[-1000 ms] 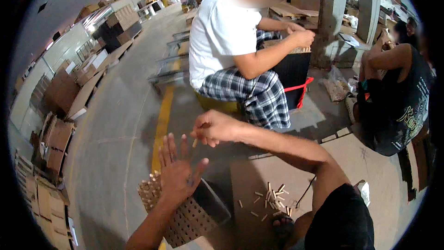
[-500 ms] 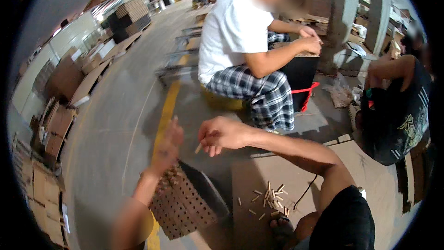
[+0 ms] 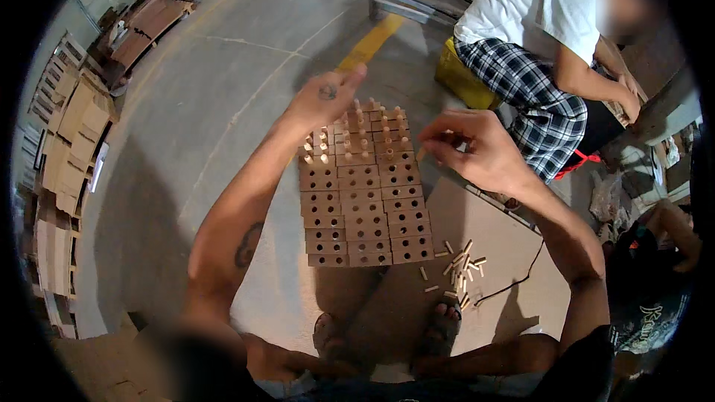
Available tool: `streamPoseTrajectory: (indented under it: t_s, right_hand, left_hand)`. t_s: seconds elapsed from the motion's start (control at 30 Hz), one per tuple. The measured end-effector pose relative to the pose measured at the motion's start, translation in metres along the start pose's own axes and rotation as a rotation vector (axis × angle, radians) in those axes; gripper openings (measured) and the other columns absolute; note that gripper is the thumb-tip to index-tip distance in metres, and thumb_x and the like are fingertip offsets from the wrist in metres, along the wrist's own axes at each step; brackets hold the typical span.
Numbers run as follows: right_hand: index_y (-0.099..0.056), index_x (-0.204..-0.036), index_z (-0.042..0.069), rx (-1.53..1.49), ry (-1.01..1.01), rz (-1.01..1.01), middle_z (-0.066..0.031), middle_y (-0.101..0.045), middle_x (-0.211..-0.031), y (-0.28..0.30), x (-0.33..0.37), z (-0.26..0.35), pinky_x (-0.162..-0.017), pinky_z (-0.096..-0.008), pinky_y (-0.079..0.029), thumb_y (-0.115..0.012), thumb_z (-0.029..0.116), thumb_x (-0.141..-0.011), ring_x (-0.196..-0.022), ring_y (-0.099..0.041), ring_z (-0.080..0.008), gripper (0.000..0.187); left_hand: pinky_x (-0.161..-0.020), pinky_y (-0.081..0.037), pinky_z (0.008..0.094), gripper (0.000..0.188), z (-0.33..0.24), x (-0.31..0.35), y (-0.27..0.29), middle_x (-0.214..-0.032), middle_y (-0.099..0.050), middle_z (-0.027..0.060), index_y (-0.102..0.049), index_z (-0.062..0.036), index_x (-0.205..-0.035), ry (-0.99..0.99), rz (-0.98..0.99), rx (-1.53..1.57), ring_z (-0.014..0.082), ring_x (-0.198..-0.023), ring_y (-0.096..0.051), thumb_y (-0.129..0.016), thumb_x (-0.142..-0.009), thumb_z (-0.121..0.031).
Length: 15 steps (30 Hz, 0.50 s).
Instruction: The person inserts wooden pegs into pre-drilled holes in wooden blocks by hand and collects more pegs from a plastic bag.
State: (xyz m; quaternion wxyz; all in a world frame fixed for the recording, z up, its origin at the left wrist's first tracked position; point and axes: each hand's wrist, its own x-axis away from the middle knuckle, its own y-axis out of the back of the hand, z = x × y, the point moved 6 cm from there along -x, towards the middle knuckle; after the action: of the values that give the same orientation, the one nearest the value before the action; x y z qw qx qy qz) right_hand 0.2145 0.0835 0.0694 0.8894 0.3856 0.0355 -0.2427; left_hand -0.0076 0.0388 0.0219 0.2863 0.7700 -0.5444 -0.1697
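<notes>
A stack of wooden blocks (image 3: 363, 208) drilled with rows of holes stands on the floor in front of me. Short wooden dowels (image 3: 365, 128) stick up from the holes in its far rows; the near rows are bare. My left hand (image 3: 325, 97) hovers over the far left corner of the blocks, fingers loosely curled, holding nothing I can see. My right hand (image 3: 477, 150) is beside the far right edge, fingertips pinched on a small wooden dowel (image 3: 421, 153). A loose pile of dowels (image 3: 460, 268) lies on a flat board (image 3: 484, 216) to the right of the blocks.
My feet in sandals (image 3: 439, 327) rest near the board. A seated person in a white shirt and checked trousers (image 3: 536, 52) works at the upper right; another person (image 3: 655, 253) sits at the far right. Stacked wooden parts (image 3: 67, 141) line the left wall. A yellow floor line (image 3: 372, 37) runs ahead.
My view has dropped from the room down onto the blocks. Both hands have moved over the far rows of the blocks, the right one still pinching a dowel.
</notes>
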Motion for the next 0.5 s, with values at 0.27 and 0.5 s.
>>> streamPoseTrajectory:
  t_s: [0.27, 0.5]
  right_hand:
    - [-0.063, -0.086, -0.001, 0.037, 0.213, -0.06, -0.016, -0.062, -0.078, -0.014, -0.007, 0.007, -0.06, -0.0396, -0.049, -0.064, 0.005, -0.079, -0.07, -0.063, -0.0321, 0.009]
    - [-0.057, -0.096, -0.003, 0.37, 0.492, 0.052, -0.0149, -0.059, -0.09, -0.028, 0.002, 0.027, -0.059, -0.0388, -0.053, -0.064, 0.001, -0.077, -0.071, -0.064, -0.0313, 0.021]
  left_hand:
    - [-0.079, -0.044, 0.0286, 0.06, 0.023, -0.013, -0.01, -0.089, -0.06, 0.0031, -0.064, -0.0014, -0.112, -0.078, 0.091, 0.025, 0.0115, -0.086, -0.053, -0.046, -0.097, -0.056]
    - [-0.063, -0.044, 0.0293, 0.062, 0.01, -0.006, -0.003, -0.079, -0.063, 0.0041, -0.067, -0.0056, -0.11, -0.143, -0.01, 0.094, 0.0137, -0.068, -0.054, -0.055, -0.088, -0.062]
